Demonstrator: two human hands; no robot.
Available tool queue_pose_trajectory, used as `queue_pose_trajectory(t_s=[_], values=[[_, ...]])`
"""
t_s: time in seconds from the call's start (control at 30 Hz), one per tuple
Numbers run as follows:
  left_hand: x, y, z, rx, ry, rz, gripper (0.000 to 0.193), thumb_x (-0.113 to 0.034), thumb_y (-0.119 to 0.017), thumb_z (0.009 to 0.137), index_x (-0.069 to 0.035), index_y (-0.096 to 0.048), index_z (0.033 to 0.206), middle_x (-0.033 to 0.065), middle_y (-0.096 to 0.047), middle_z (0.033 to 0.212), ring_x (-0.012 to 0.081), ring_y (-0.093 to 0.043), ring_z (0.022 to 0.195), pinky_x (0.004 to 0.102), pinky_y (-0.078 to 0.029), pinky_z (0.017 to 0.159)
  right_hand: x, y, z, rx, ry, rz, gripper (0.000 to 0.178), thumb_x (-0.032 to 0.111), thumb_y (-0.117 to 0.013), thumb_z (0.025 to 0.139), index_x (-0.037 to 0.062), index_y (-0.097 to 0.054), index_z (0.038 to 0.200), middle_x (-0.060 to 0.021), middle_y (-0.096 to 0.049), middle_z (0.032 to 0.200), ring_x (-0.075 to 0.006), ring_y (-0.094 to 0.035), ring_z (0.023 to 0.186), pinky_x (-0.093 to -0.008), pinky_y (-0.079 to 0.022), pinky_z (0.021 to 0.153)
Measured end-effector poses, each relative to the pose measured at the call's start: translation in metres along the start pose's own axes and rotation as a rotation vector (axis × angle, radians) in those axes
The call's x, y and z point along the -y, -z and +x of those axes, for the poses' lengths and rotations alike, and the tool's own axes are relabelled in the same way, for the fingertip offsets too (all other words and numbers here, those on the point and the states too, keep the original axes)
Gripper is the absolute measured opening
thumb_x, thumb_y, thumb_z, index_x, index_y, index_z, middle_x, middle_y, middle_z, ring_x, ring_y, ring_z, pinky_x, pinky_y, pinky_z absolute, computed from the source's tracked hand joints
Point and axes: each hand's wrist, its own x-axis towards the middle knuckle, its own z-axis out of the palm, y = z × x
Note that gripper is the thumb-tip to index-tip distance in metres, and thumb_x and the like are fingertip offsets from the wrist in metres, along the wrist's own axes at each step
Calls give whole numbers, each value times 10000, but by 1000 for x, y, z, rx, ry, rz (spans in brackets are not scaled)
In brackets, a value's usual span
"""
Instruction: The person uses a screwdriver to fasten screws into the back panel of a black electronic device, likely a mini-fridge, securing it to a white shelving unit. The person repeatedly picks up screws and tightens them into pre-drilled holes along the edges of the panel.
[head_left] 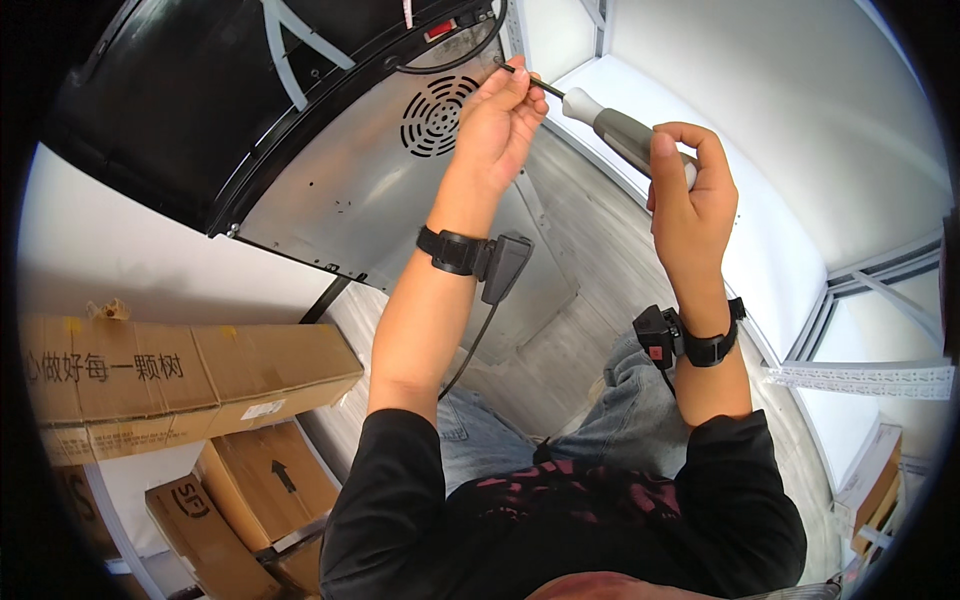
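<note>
A screwdriver (622, 135) with a grey and white handle slants across the upper middle, its dark shaft pointing up and left. The fingers of my right hand (692, 195) are closed around the rear end of the handle. Farther forward, my left hand (497, 130) pinches the shaft close to its tip. That tip is at the upper corner of a silver metal panel (370, 190); whether it sits in a screw is too small to tell. Slotted openings form a round vent (440, 117) in the panel, just left of my left hand.
Beside the panel is a black casing (170, 110) with a red switch (440, 31) and a looping black cable (455, 68). Cardboard boxes (270, 480) are stacked at lower left. White metal shelving (865, 380) stands on the right. Wood-look flooring (560, 270) shows between my arms.
</note>
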Motion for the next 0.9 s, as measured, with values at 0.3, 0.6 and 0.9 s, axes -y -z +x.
queue_pose_trajectory(t_s=[0.3,0.6,0.9], values=[[-40,18,-87,-48,-95,-16,183,-126,-475,952,-31,-522,1102,57,-596,922,124,-592,759,253,-520,695,16,-16,-32,205,218,41,203,113,-642,834,12,-580,998,-58,-620,742,-86,-552,626,-209,-433,585],[-103,62,-186,-152,-358,287,341,-223,-494,943,-28,-491,1222,44,-598,963,141,-566,873,266,-464,771,45,-65,-94,600,709,52,415,138,-789,639,-2,-577,967,-93,-562,640,-233,-566,503,-292,-431,441],[-124,77,-207,-222,-402,406,383,-239,-509,927,0,-498,1226,75,-593,1106,162,-541,1029,300,-426,868,53,-95,-120,562,793,102,443,149,-799,635,10,-550,974,-70,-530,631,-205,-521,449,-277,-396,392]])
